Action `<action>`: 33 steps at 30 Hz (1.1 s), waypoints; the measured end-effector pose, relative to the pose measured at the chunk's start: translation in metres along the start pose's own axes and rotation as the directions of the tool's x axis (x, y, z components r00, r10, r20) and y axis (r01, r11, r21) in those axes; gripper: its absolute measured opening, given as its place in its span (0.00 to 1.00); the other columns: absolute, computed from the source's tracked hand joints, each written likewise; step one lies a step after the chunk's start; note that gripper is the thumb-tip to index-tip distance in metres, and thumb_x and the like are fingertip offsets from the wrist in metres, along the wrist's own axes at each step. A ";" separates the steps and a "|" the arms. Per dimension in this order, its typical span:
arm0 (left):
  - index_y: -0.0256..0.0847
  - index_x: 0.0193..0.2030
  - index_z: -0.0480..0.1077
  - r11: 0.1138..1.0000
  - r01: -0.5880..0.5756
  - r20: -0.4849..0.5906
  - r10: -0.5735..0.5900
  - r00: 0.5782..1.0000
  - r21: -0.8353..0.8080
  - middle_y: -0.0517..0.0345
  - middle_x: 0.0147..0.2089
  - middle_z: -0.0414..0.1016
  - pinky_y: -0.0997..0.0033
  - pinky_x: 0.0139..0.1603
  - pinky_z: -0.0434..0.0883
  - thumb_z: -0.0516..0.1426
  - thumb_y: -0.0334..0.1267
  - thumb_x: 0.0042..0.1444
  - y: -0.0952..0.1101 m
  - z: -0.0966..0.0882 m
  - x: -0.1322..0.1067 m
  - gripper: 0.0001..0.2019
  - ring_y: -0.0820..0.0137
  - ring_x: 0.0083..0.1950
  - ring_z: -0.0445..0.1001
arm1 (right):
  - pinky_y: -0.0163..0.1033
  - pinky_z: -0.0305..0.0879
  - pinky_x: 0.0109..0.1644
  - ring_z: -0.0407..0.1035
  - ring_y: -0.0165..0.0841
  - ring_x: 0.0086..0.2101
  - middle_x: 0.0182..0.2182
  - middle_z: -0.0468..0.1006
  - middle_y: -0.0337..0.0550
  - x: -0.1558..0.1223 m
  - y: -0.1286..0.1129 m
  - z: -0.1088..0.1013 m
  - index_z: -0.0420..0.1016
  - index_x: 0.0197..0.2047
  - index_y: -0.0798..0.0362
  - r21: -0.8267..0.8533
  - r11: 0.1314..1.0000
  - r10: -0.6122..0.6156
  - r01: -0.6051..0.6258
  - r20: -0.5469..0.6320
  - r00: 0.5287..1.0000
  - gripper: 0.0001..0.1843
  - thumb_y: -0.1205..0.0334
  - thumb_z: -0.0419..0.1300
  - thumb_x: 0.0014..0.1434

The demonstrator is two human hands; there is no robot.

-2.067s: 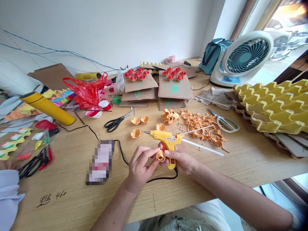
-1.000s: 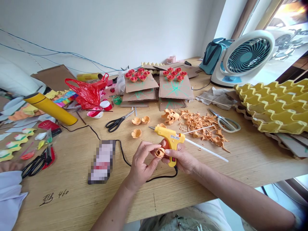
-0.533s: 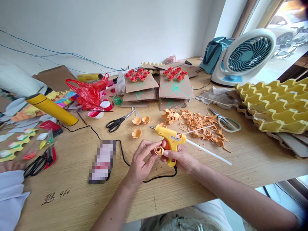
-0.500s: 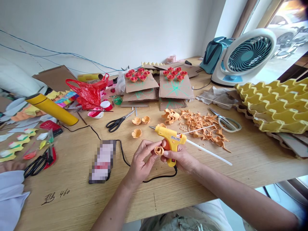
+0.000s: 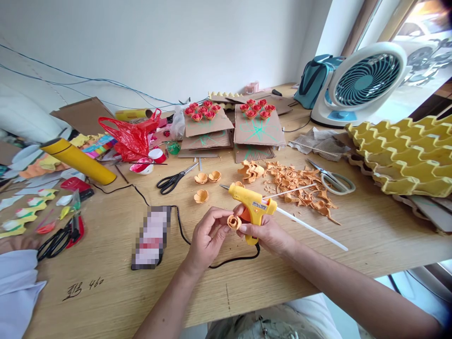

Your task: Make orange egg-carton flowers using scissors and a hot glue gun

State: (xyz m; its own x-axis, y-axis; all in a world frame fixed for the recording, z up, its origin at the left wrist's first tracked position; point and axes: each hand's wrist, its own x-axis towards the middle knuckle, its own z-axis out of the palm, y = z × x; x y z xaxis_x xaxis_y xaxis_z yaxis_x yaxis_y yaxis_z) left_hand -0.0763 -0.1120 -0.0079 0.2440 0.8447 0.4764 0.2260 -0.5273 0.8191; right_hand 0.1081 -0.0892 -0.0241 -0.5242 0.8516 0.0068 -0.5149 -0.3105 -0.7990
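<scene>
My left hand (image 5: 205,238) pinches a small rolled orange paper flower (image 5: 232,221) between thumb and fingers. Beside it my right hand (image 5: 269,234) grips the handle of a yellow glue gun (image 5: 249,202), its nozzle pointing left and a white glue stick (image 5: 310,229) sticking out behind to the right. The right thumb also touches the flower. The gun's black cord (image 5: 178,223) runs left over the wooden table (image 5: 106,292). Three orange flower cups (image 5: 206,178) lie just beyond my hands.
Orange paper scraps (image 5: 296,184) and grey scissors (image 5: 332,178) lie to the right, black scissors (image 5: 173,179) ahead left. Cardboard sheets with red flowers (image 5: 233,113) sit behind. Yellow egg trays (image 5: 402,155), a fan (image 5: 363,80), a yellow tube (image 5: 77,160), a red bag (image 5: 130,134) and a phone (image 5: 151,238) surround.
The glue gun has tilted and shifted slightly right, its glue stick swinging lower right. My left fingers have turned the rolled flower a little.
</scene>
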 end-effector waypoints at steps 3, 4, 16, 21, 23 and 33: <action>0.40 0.46 0.71 0.998 0.037 -0.032 -0.039 0.999 -0.044 0.57 0.40 0.76 0.75 0.40 0.74 0.59 0.34 0.66 -0.001 0.001 0.000 0.04 0.73 0.39 0.76 | 0.33 0.62 0.33 0.65 0.26 0.28 0.33 0.74 0.35 0.001 -0.001 0.000 0.74 0.41 0.51 -0.010 1.000 -0.006 0.006 0.013 1.000 0.21 0.56 0.77 0.48; 0.40 0.45 0.71 0.999 0.031 -0.035 -0.032 0.999 -0.040 0.57 0.40 0.76 0.75 0.41 0.74 0.59 0.34 0.66 -0.002 0.001 0.001 0.03 0.72 0.40 0.76 | 0.33 0.62 0.33 0.65 0.26 0.29 0.34 0.73 0.36 0.001 -0.001 -0.001 0.74 0.41 0.51 -0.015 1.000 -0.011 0.012 0.018 1.000 0.21 0.56 0.77 0.48; 0.41 0.45 0.75 0.998 -0.060 -0.076 0.060 0.995 0.005 0.54 0.41 0.77 0.74 0.42 0.75 0.61 0.29 0.63 -0.004 0.002 -0.002 0.05 0.70 0.42 0.77 | 0.33 0.62 0.33 0.66 0.26 0.29 0.33 0.73 0.35 0.003 0.001 -0.002 0.73 0.41 0.50 -0.011 1.000 -0.016 0.017 0.045 0.999 0.21 0.55 0.77 0.49; 0.41 0.44 0.76 0.996 -0.069 -0.069 0.065 0.996 -0.056 0.55 0.40 0.78 0.76 0.41 0.76 0.63 0.28 0.60 -0.004 -0.002 0.002 0.07 0.71 0.42 0.78 | 0.32 0.63 0.34 0.66 0.26 0.30 0.34 0.73 0.36 0.002 -0.001 0.002 0.73 0.40 0.51 -0.002 1.000 -0.016 0.017 0.065 0.998 0.21 0.56 0.77 0.49; 0.41 0.44 0.76 0.996 -0.067 -0.066 0.064 0.996 -0.052 0.56 0.40 0.78 0.77 0.42 0.76 0.64 0.27 0.60 -0.004 -0.003 0.003 0.07 0.72 0.42 0.78 | 0.32 0.62 0.34 0.66 0.26 0.30 0.33 0.73 0.35 0.002 -0.001 0.001 0.73 0.40 0.51 -0.008 1.000 -0.012 0.012 0.067 0.998 0.21 0.56 0.77 0.49; 0.42 0.46 0.75 0.999 -0.010 -0.040 0.008 0.999 -0.045 0.54 0.42 0.76 0.73 0.43 0.76 0.62 0.27 0.62 -0.011 0.001 -0.004 0.08 0.70 0.43 0.78 | 0.34 0.65 0.36 0.66 0.27 0.31 0.35 0.72 0.36 0.004 0.001 -0.005 0.73 0.41 0.50 -0.070 0.996 -0.054 0.060 0.077 0.996 0.19 0.54 0.75 0.52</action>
State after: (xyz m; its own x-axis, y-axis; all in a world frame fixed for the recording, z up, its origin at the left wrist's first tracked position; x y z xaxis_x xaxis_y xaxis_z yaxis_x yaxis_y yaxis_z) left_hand -0.0792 -0.1099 -0.0192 0.2081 0.8433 0.4955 0.1811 -0.5310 0.8278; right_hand 0.1087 -0.0840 -0.0274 -0.5460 0.8322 0.0966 -0.4965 -0.2286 -0.8374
